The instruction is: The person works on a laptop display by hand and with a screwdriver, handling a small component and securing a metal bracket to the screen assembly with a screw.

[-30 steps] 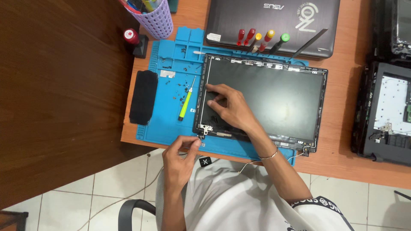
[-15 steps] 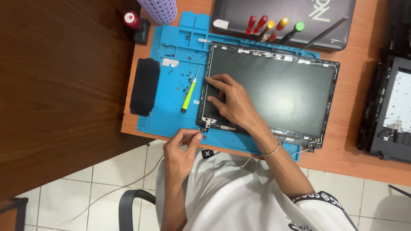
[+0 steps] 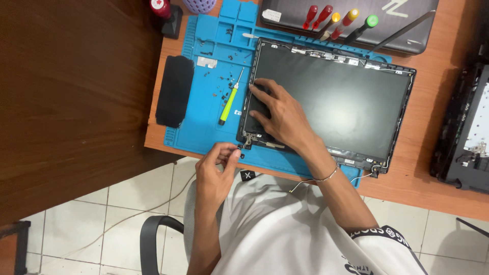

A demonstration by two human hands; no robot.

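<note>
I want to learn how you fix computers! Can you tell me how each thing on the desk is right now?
Screen panel: dark, lying flat on the blue mat, frame off.
Right hand: pressing flat on the panel's left part.
Left hand: fingertips pinched by the panel's lower left hinge.
Green screwdriver: lying loose on the mat.
Small screws: scattered on the mat.
Closed laptop: shut, screwdrivers on top.

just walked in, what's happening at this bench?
A person is working on a black laptop screen assembly lying flat on a blue silicone repair mat. The right hand presses flat on the panel's left part. The left hand pinches at the mat's near edge beside the lower-left metal hinge, apparently on something tiny; what it is cannot be told. A green-handled screwdriver lies loose on the mat among small scattered screws. More coloured-handled screwdrivers rest on a closed grey laptop behind.
</note>
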